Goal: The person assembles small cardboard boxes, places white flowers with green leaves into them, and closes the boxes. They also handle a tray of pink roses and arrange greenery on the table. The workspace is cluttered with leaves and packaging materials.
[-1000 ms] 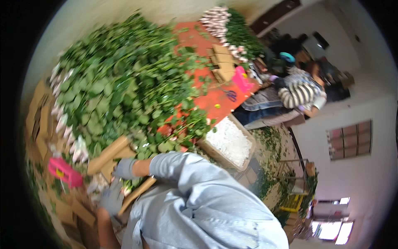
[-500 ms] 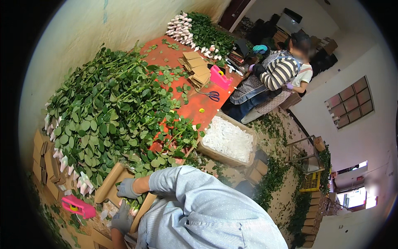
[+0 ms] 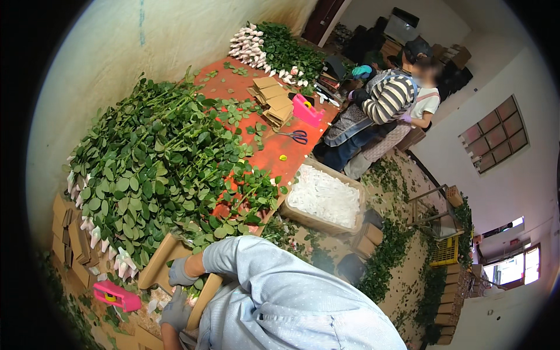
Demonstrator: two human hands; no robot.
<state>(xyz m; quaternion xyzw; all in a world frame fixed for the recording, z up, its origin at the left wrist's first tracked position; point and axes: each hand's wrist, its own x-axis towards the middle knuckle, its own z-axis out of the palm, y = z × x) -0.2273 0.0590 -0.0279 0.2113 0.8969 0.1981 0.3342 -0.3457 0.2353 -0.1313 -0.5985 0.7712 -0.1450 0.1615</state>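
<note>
My right hand (image 3: 183, 273), in a grey glove, curls over the green leaves and stems of roses in a brown trough-shaped holder (image 3: 160, 260). My left hand (image 3: 176, 313), also gloved, is bent against pale pink rose heads (image 3: 191, 300) at the holder's lower side, close to the right hand. The fingers partly hide the flowers. Beside the holder lies a pink tape dispenser (image 3: 116, 296). A large heap of leafy roses (image 3: 151, 157) covers the near part of the red table, its pale heads toward the left.
On the red table (image 3: 265, 153) are folded cardboard pieces (image 3: 274, 99), scissors (image 3: 294, 136) and another pink dispenser (image 3: 307, 111). A bin of white pieces (image 3: 325, 196) stands at the table's edge. Two people (image 3: 391, 99) work beyond; leaves litter the floor.
The view has shifted slightly. My two hands remain in the holder and have come closer together over the roses, with the left hand's fingers moved a little upward. The co-workers have shifted slightly.
</note>
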